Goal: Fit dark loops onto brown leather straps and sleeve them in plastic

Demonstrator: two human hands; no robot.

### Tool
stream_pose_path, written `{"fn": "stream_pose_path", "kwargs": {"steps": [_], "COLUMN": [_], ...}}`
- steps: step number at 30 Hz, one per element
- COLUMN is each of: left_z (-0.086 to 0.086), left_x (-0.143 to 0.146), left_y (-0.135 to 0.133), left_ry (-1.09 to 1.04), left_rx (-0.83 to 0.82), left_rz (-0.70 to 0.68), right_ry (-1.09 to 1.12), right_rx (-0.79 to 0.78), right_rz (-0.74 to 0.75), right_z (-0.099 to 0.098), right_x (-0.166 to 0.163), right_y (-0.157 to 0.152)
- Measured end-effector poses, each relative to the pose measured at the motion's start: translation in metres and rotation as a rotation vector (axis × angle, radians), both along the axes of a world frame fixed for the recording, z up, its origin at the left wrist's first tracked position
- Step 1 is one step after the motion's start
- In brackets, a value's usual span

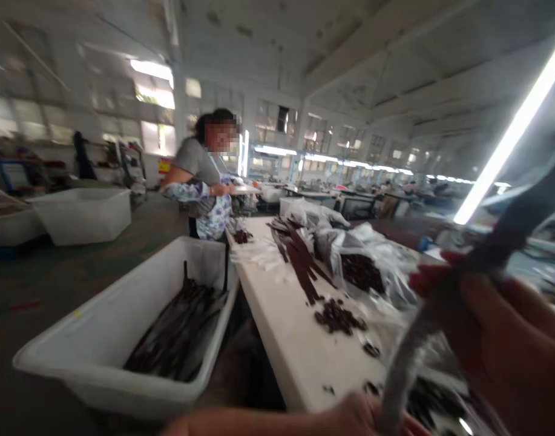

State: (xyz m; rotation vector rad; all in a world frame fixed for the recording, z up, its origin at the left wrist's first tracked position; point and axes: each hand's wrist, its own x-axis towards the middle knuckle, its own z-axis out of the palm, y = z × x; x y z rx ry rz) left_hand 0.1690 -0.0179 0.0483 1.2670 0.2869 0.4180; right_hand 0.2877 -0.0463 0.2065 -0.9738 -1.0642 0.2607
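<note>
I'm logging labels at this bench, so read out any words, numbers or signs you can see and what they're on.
No text can be read.
Distant red and yellow sign: too blurred.
Small yellow mark on the white bin: too small.
The strip in the right hand: motion-blurred, no print shows.

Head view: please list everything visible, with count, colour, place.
rectangular plastic tub: one, white, lower left.
second plastic tub: one, white, far left.
long table: one, white, centre.
flat thin strips: many, dark brown, table and near tub.
small pieces: pile, dark brown, mid-table.
plastic bags: several, clear, on table.
co-worker: one, grey shirt, behind table.
long blurred strip: one, dark, between hands.
left hand: bottom edge, at strip's end.
right hand: right side, fingers round strip.
</note>
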Motion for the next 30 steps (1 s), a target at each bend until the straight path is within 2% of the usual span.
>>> {"fn": "stream_pose_path", "kwargs": {"steps": [2, 4, 7, 10, 13, 16, 19, 22, 26, 30], "left_z": [-0.010, -0.015, -0.022, -0.030, -0.035, -0.037, -0.040, -0.044, -0.046, -0.046], "left_x": [-0.007, -0.027, -0.064, -0.093, -0.106, -0.104, -0.093, -0.081, -0.074, -0.072], "left_y": [-0.008, -0.006, 0.012, 0.025, 0.026, 0.025, 0.023, 0.022, 0.021, 0.017], "left_ry": [0.032, 0.137, 0.187, 0.316, 0.421, 0.458, 0.453, 0.434, 0.428, 0.534], "left_rx": [-0.149, -0.142, -0.227, -0.157, -0.104, -0.094, -0.102, -0.136, -0.166, -0.125], "left_rz": [-0.021, -0.024, -0.154, -0.314, -0.345, -0.358, -0.403, -0.407, -0.359, -0.433], "right_ry": [0.065, 0.190, 0.338, 0.460, 0.556, 0.638, 0.722, 0.815, 0.801, 0.702], "right_rx": [-0.030, 0.071, 0.023, -0.064, -0.061, -0.042, -0.110, -0.266, -0.518, -0.668], "right_rz": [-0.060, -0.042, -0.076, -0.170, -0.275, -0.318, -0.333, -0.318, -0.149, -0.111], "right_z": [0.010, 0.006, -0.023, -0.057, -0.081, -0.096, -0.114, -0.141, -0.173, -0.184], "right_x": [0.011, 0.027, 0.056, 0.079, 0.092, 0.098, 0.102, 0.106, 0.104, 0.088], "right_y": [-0.003, -0.003, -0.015, -0.044, -0.074, -0.093, -0.104, -0.116, -0.139, -0.156]}}
